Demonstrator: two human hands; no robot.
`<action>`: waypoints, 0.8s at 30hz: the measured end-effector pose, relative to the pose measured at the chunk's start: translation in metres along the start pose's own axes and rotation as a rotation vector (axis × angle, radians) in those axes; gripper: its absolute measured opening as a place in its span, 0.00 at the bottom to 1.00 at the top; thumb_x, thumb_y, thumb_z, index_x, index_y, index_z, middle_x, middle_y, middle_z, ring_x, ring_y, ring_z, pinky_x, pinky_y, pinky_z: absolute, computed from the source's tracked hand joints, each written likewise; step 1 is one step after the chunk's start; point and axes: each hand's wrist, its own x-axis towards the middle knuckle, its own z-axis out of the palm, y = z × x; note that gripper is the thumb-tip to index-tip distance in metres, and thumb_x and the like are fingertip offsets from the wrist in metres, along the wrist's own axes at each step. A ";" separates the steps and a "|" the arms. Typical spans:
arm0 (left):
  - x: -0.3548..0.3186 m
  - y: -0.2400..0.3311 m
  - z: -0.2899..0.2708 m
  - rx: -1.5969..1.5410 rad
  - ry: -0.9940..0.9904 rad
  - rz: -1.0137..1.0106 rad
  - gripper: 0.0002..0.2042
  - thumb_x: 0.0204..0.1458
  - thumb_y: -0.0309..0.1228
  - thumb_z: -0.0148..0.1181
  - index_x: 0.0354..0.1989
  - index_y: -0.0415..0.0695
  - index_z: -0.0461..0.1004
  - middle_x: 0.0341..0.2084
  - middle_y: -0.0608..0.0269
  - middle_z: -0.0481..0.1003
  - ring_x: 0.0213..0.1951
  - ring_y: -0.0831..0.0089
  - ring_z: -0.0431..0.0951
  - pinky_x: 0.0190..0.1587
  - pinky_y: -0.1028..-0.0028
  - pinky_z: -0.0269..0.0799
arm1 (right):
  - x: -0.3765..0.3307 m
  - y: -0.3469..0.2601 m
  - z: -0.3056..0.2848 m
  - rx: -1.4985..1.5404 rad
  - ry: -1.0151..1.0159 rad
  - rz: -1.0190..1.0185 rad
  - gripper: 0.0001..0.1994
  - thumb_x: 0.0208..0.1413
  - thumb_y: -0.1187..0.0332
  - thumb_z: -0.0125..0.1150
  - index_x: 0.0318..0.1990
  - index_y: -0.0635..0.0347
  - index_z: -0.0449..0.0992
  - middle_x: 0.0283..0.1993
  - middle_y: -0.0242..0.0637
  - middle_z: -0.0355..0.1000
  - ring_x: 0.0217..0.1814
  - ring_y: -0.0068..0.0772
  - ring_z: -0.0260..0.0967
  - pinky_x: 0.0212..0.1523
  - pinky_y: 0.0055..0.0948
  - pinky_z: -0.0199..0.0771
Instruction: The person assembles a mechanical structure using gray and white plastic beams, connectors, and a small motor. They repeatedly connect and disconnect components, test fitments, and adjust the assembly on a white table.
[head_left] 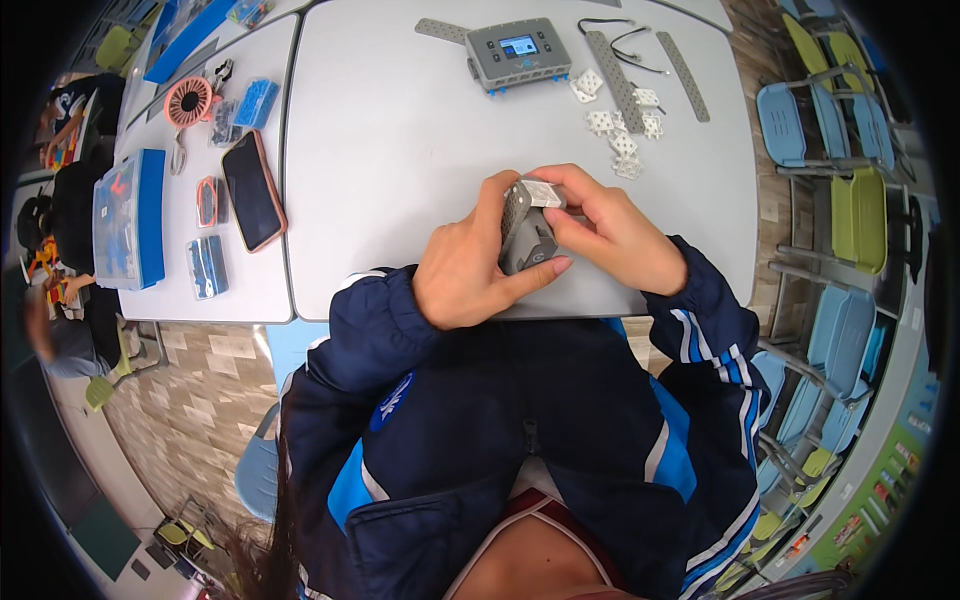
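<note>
Close to the table's near edge, my left hand point(465, 262) is wrapped round a grey plastic block point(528, 252) with a perforated grey strip point(513, 215) along its left side. The block looks like a motor from a building kit. My right hand point(615, 235) is closed, its thumb and index finger gripping a small white connector point(543, 193) at the block's far end. Fingers hide part of where these pieces meet. Farther out stands a grey controller point(518, 55) with a lit screen and blue pegs beneath it.
Right of the controller lie perforated grey beams point(685, 77), black cables point(628, 45) and several white connectors point(625, 143). On the left table are a phone point(253, 190), a pink fan point(188, 102), small boxes point(208, 267) and a blue-sided case point(130, 220). Chairs point(782, 125) stand at right.
</note>
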 end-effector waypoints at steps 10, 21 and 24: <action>-0.008 -0.001 0.009 -0.306 -0.069 0.005 0.35 0.55 0.40 0.63 0.61 0.35 0.49 0.34 0.36 0.75 0.33 0.43 0.80 0.34 0.60 0.74 | -0.008 0.003 -0.005 -0.007 -0.188 -0.026 0.22 0.68 0.72 0.42 0.67 0.61 0.49 0.53 0.44 0.64 0.53 0.30 0.64 0.57 0.28 0.62; 0.019 -0.001 -0.009 -0.737 0.399 -0.063 0.21 0.63 0.40 0.56 0.52 0.37 0.58 0.38 0.63 0.68 0.38 0.81 0.67 0.42 0.78 0.67 | -0.011 0.010 0.020 0.144 0.005 -0.059 0.27 0.65 0.68 0.56 0.67 0.61 0.54 0.48 0.42 0.71 0.44 0.27 0.72 0.47 0.27 0.72; 0.029 0.003 -0.007 -0.719 0.471 -0.028 0.22 0.64 0.41 0.54 0.53 0.37 0.57 0.38 0.63 0.68 0.38 0.80 0.67 0.42 0.77 0.68 | -0.010 0.020 0.039 0.082 0.081 -0.087 0.24 0.64 0.63 0.57 0.61 0.65 0.60 0.38 0.47 0.77 0.39 0.38 0.78 0.41 0.32 0.76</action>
